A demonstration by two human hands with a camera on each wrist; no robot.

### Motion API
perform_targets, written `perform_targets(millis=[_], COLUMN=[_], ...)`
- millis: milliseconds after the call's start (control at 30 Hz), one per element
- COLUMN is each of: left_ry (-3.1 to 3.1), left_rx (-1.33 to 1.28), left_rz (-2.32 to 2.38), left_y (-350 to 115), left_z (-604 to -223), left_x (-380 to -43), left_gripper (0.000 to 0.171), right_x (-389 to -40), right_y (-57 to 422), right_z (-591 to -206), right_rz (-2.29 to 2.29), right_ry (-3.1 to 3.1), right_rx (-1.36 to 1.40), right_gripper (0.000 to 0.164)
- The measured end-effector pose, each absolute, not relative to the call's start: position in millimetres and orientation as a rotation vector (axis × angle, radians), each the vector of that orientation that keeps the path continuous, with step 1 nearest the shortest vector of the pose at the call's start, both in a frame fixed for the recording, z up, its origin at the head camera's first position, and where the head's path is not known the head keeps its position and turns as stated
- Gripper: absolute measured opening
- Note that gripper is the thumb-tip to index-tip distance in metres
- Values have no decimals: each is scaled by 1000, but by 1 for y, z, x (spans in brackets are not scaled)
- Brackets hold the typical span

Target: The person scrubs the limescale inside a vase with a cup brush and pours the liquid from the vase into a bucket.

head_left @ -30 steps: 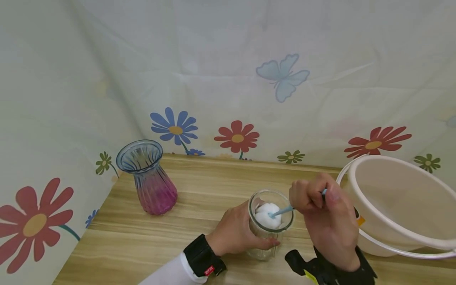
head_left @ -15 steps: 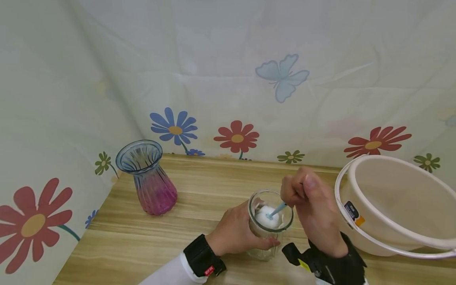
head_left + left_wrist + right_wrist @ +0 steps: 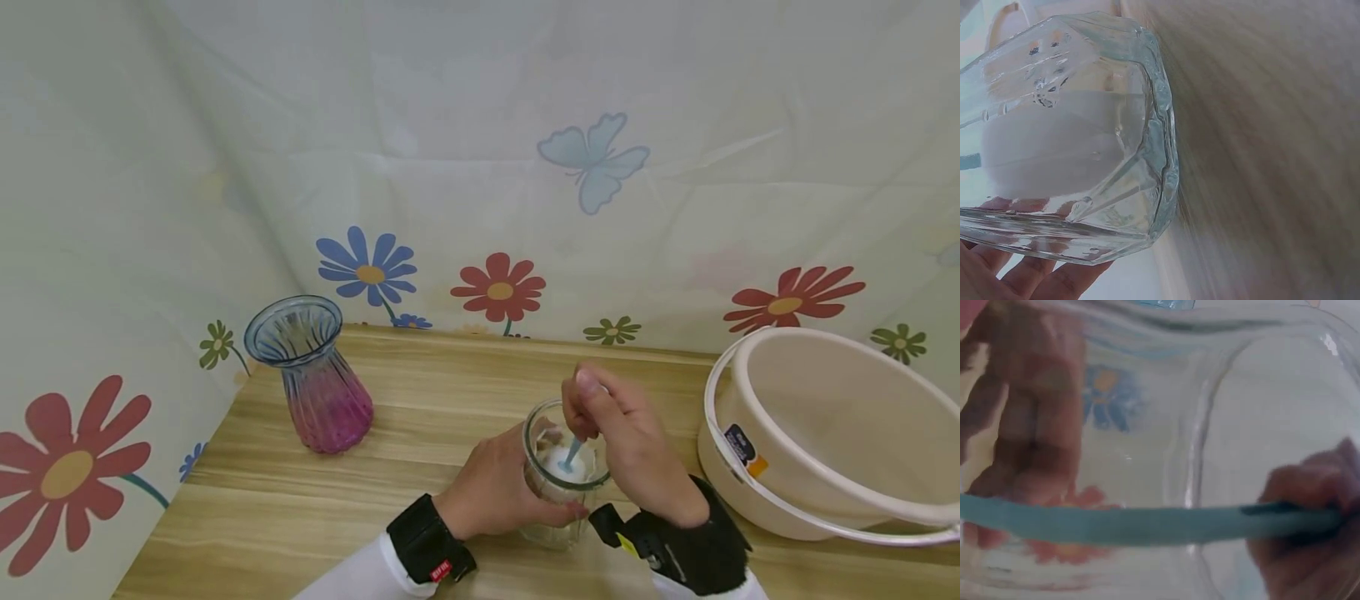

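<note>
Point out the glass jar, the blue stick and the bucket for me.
Glass jar [image 3: 1072, 134]: left wrist view, on its side wall.
Blue stick [image 3: 1141, 527]: right wrist view, midway along its visible shaft.
Bucket [image 3: 787, 477]: head view, on its outer wall, below the rim.

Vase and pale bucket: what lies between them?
The head view shows the glass jar, gripped by the left hand, and the right hand holding a blue handle whose white head is inside the jar; bare tabletop separates vase from left hand.
</note>
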State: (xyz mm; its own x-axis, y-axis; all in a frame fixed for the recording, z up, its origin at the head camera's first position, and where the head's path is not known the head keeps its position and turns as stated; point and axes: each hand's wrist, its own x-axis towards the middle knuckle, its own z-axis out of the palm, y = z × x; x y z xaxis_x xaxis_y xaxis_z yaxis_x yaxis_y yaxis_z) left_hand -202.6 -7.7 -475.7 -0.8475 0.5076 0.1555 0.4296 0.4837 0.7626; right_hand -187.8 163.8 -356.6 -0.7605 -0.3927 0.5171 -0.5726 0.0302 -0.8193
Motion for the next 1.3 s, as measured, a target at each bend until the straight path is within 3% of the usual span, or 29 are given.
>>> perform_targets(millis=[700, 1300], left_ry=[2615, 2605], left_rx=[812, 860], left_rz=[1325, 1338], left_y=[-7, -7], left_z=[-480, -477], left_x=[-201, -203], left_gripper=[90, 85], right_x=[-179, -162], right_y=[168, 160], right_z=[-349, -337], right_rz=[2006, 2046], right_ry=[-2085, -1339], right_rx=[931, 1226], right_gripper=[32, 33])
